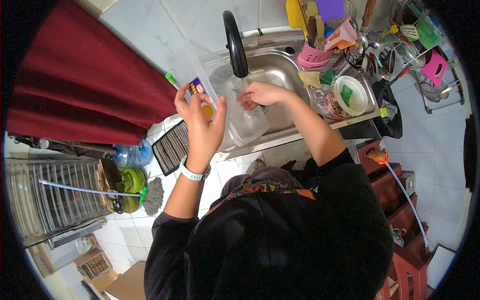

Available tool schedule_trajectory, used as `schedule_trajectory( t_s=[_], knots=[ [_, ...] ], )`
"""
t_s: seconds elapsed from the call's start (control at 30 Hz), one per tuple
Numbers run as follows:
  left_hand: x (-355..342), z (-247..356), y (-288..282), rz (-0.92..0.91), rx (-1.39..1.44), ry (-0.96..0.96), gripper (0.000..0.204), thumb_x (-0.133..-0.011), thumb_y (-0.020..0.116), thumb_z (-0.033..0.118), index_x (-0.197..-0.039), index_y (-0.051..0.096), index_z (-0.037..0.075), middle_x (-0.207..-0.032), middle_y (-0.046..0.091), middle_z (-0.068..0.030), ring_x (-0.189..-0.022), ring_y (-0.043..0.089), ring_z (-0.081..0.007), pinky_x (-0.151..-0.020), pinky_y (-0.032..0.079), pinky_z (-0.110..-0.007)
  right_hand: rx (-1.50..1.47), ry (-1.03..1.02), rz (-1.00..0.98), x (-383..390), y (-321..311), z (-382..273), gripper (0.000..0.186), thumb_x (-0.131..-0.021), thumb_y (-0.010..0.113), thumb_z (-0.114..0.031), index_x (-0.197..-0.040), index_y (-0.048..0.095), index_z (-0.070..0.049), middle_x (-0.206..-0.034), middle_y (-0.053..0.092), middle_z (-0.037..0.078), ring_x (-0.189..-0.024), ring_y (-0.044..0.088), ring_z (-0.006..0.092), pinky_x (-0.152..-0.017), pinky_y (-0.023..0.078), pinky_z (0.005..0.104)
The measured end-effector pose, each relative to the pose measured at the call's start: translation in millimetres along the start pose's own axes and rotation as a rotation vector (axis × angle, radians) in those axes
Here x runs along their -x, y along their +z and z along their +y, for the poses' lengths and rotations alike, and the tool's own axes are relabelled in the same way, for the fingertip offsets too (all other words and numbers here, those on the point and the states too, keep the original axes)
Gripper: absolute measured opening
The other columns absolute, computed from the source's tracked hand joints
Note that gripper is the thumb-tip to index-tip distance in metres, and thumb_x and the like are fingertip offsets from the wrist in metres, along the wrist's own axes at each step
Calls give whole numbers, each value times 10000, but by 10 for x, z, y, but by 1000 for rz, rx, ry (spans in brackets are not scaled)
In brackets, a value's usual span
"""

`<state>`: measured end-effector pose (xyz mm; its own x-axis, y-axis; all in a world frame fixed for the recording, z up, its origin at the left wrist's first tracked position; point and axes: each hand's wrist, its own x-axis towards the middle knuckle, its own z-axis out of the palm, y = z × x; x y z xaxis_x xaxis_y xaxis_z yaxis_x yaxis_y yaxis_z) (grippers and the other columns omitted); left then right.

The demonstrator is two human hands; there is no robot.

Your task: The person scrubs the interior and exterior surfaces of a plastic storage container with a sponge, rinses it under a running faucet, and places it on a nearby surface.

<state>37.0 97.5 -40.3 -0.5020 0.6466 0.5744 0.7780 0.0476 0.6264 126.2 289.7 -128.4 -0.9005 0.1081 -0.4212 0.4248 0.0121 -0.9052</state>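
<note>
My left hand [202, 117] grips an upright panel of a clear plastic container [245, 131] at its left side, fingers bent around it beside a small printed label [195, 85]. The container is tilted over the left part of the steel sink [282, 72], below the black faucet [233, 42]. My right hand [257, 95] is directly under the spout, over the container, with its fingers curled; what they hold, if anything, is hidden. Beside that hand lie a yellowish cloth [310, 80] and a green scouring pad [327, 77].
A pink utensil holder [312, 57], a white bucket [361, 102] and a dish rack [427, 50] crowd the right. A red curtain [80, 70] hangs left. Below are a mat [170, 145], gas cylinder [131, 180], mop [152, 197] and red steps [395, 200].
</note>
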Motion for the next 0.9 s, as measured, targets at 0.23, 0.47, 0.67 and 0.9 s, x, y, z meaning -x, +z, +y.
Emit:
schedule_trajectory(
  t_s=[0.23,0.47,0.67,0.9],
  knots=[
    [-21,-182,17,113,252,-421,280,-721,738,204,-788,509,58,-1228,272,-234,-1195,296,-328,-980,248,-404,22,-156,-88,651,302,-229,313,-897,514,-208,-1130,535,0,-994,603,52,-903,571,141,-845,439,293],
    [-1,-422,161,93,955,-875,324,-709,734,160,-915,523,24,-1267,198,-164,-1187,277,-211,-956,292,-304,-50,-358,256,744,433,60,323,-764,703,-208,-981,599,7,-939,610,52,-900,530,97,-821,415,268],
    [-125,-126,125,-84,-79,-212,378,-876,522,277,-1192,463,79,-1290,338,-180,-1251,223,-346,-1031,146,-494,74,-616,576,805,338,-69,279,-746,709,-251,-893,620,-31,-837,637,42,-834,563,120,-801,407,270],
    [-131,-147,-31,-202,286,-138,248,-877,536,237,-832,571,-4,-745,578,-48,-761,529,-155,-848,352,-343,254,-706,649,956,314,-426,246,-779,673,-262,-903,638,-51,-835,640,42,-725,570,106,-633,433,241]
  ],
)
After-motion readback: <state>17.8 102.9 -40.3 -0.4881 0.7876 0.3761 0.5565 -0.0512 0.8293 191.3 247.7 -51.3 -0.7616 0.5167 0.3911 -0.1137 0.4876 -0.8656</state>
